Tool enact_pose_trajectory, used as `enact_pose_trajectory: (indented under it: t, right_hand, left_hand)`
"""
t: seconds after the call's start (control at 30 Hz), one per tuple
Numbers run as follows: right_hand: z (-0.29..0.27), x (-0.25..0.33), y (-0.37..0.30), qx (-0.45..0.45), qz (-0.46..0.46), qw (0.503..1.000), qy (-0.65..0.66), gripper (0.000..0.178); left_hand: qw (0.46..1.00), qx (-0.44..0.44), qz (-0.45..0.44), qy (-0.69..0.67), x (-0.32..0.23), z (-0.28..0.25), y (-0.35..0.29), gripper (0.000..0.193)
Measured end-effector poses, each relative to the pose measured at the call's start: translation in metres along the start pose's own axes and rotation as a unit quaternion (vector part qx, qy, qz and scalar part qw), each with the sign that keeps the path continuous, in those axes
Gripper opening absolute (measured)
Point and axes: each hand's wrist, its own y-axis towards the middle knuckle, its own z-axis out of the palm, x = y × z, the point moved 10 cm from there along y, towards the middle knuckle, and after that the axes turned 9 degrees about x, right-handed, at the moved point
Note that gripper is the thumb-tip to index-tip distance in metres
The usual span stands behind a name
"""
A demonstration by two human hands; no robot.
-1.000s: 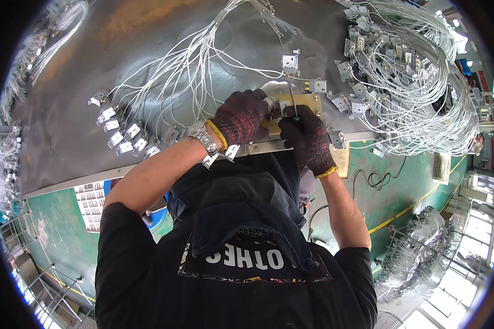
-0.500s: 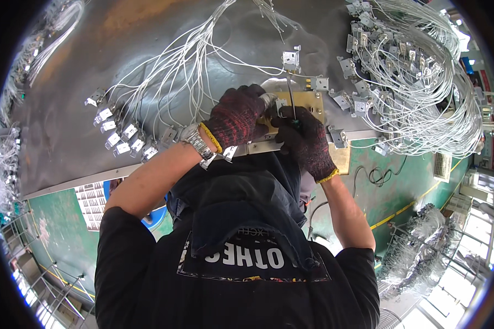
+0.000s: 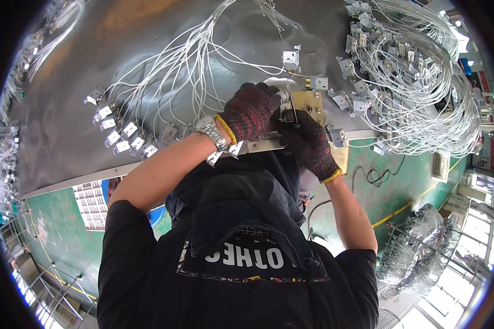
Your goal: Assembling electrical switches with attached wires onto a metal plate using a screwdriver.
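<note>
My left hand [image 3: 251,111], in a dark red-and-black knit glove, is closed at the left side of a brass-coloured plate [image 3: 311,100]. Its fingertips pinch a small silvery metal piece [image 3: 284,98], partly hidden by the glove. In its matching glove, my right hand [image 3: 308,143] wraps round a screwdriver, mostly hiding the handle. The thin screwdriver shaft [image 3: 293,107] points away from me over the plate. Just beyond the plate lie a metal bracket [image 3: 291,59] and another bracket with a brass-coloured end [image 3: 319,83], both with white wires.
White wires [image 3: 195,52] fan across the dark metal table [image 3: 142,33] to several brackets [image 3: 115,136] at left. A large heap of wired brackets [image 3: 417,82] covers the right side. The table's front edge [image 3: 82,183] runs below my forearms. A cable [image 3: 380,176] lies on the green floor.
My left hand has shifted right and slightly away from me, closing in on the small metal piece beside the screwdriver. My right hand has moved slightly toward me.
</note>
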Motion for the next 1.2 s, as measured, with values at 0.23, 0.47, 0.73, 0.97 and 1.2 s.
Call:
enact_pose_trajectory:
  t: [0.23,0.47,0.73,0.97,1.2]
  right_hand:
    - [-0.031,0.008,-0.036,-0.005,0.033,0.998,-0.054,0.050]
    - [-0.038,0.042,-0.056,-0.006,-0.023,0.963,-0.267,0.046]
    - [-0.006,0.094,-0.064,-0.081,-0.142,0.863,-0.478,0.038]
    - [0.005,0.095,-0.059,-0.083,-0.101,0.846,-0.517,0.036]
    - [-0.003,0.089,-0.058,-0.102,-0.115,0.864,-0.478,0.034]
  left_hand:
    - [0.997,0.067,-0.008,-0.045,-0.005,0.002,0.010,0.046]
    - [0.997,0.042,0.016,-0.065,-0.006,0.003,0.004,0.048]
    - [0.996,0.001,0.006,-0.088,-0.009,-0.002,0.004,0.049]
    - [0.996,-0.028,0.006,-0.080,-0.010,-0.010,0.006,0.029]
    - [0.998,0.028,-0.007,-0.053,-0.005,-0.001,0.011,0.041]
